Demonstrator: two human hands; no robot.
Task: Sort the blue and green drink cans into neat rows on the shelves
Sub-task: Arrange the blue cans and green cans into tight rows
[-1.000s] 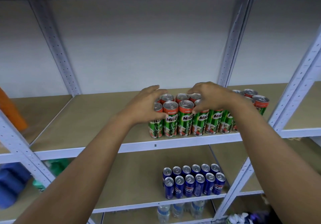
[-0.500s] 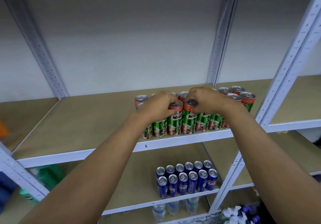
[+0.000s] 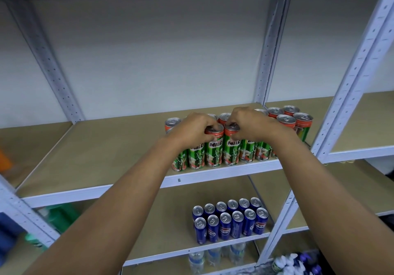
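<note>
Several green Milo cans (image 3: 231, 151) with red tops stand in rows at the front edge of the upper shelf (image 3: 96, 153). My left hand (image 3: 191, 130) grips the top of one front-row green can (image 3: 214, 149). Beside it, my right hand (image 3: 251, 124) pinches the rim of the neighbouring can. Further green cans (image 3: 298, 123) stand at the right, near the post. On the shelf below, blue cans (image 3: 231, 219) stand in two neat rows.
White metal uprights (image 3: 349, 87) frame the bays, one just right of the green cans. Water bottles (image 3: 215, 257) stand on the lowest shelf. Green and blue packs (image 3: 57, 217) lie at the lower left, an orange object (image 3: 4, 161) at the far left.
Both hands have come together from the group's sides onto the tops of two adjacent front-row green cans. The view has tilted up and shifted left.
</note>
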